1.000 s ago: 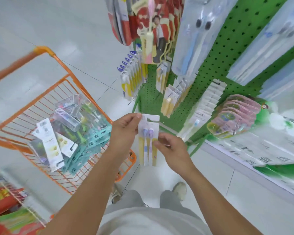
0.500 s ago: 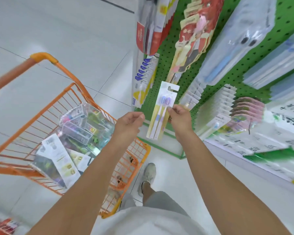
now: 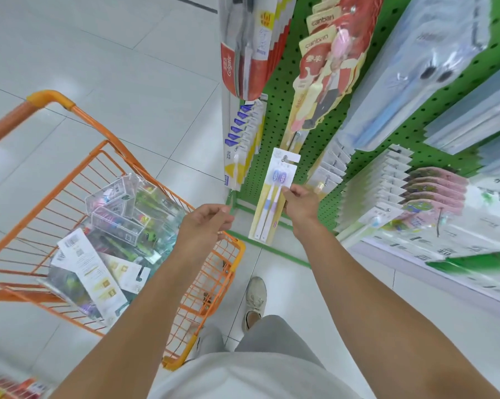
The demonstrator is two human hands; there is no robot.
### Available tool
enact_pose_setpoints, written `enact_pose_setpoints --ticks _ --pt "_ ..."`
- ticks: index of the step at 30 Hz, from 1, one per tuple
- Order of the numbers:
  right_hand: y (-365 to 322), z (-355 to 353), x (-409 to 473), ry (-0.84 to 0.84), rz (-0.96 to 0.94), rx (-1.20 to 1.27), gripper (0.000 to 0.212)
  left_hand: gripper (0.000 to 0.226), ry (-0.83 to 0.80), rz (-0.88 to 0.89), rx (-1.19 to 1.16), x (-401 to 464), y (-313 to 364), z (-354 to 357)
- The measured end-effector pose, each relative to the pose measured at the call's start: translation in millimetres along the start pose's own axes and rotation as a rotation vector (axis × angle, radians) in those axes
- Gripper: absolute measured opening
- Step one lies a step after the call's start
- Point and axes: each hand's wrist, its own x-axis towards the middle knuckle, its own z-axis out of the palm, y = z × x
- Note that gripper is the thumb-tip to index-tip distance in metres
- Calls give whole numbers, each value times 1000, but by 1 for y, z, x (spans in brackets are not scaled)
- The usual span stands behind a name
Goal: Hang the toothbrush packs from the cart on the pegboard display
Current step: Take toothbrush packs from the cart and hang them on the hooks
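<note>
A white twin toothbrush pack [image 3: 271, 197] with purple heads and yellow handles hangs upright in front of the green pegboard [image 3: 309, 131]; a metal peg tip shows in the hole at its top. My right hand [image 3: 300, 201] pinches the pack's right edge at mid height. Left of the pack my left hand [image 3: 207, 226] hovers with loosely curled fingers and holds nothing. The orange wire cart [image 3: 78, 165] at the left carries several more toothbrush packs [image 3: 113, 234].
Rows of hanging packs fill the pegboard: red ones [image 3: 251, 53] at top, blue-tipped ones [image 3: 243, 139] at left, white and pink ones [image 3: 433, 194] at right. A low shelf edge [image 3: 444, 272] juts out at right. My shoe [image 3: 254, 300] stands on white tiles beside the cart.
The pack went from both hands up to the pegboard, where its hole is now at a peg. My left hand let go and dropped back; the view turned toward the display.
</note>
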Motion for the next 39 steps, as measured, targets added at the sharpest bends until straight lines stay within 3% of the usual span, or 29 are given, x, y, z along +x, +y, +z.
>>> enact_pose_setpoints --ticks 8,11,15,17,18,19,20,22,24,26,30,33,36,39 --pt "-26 27 5 92 144 210 12 12 9 4 16 16 9 7" --pt "-45 41 11 170 254 293 30 11 26 -8 13 20 7 4" --pt "-71 51 38 136 333 323 51 12 55 -13 18 23 1 -4" --pt "-69 53 42 138 248 -233 71 15 57 -16 14 25 -2 -8" --pt "-68 51 44 159 229 -232 71 17 56 -21 10 25 -3 -10" --pt "-69 50 38 213 348 66 62 18 62 -29 4 25 -5 -11" --pt "-69 47 34 165 364 328 50 19 70 -40 -8 25 -6 -12" --pt "-59 43 24 178 426 448 38 17 83 -58 -24 27 -11 -13" --pt "-40 39 12 163 487 491 48 16 76 -75 -24 28 -16 -14" --pt "-11 37 -6 100 478 438 52 16 88 -86 -23 26 -23 -22" --pt "31 55 -69 -94 291 167 21 6 248 -108 30 23 -53 -73" --pt "42 88 -105 -542 94 -209 8 5 477 -134 85 10 -79 -118" --pt "46 137 -121 -871 -63 -538 22 14 675 -129 216 -8 -100 -150" --pt "45 187 -143 -965 -233 -726 40 39 762 -149 393 -24 -128 -176"
